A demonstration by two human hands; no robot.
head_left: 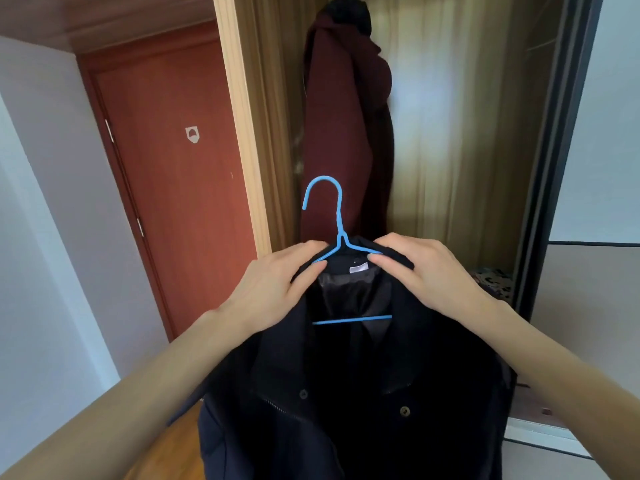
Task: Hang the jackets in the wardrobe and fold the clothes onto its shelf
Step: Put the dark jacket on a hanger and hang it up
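A dark navy jacket hangs in front of me on a blue hanger, its hook pointing up and left. My left hand pinches the collar on the left side of the hanger's neck. My right hand grips the collar on the right side. Behind them stands the open wardrobe, where a maroon coat hangs at the left. The wardrobe's rail is out of view.
A red-brown door is at the left beside the wardrobe's light wooden frame. A dark sliding-door frame bounds the wardrobe on the right. Patterned cloth lies low inside it. Wooden floor shows below.
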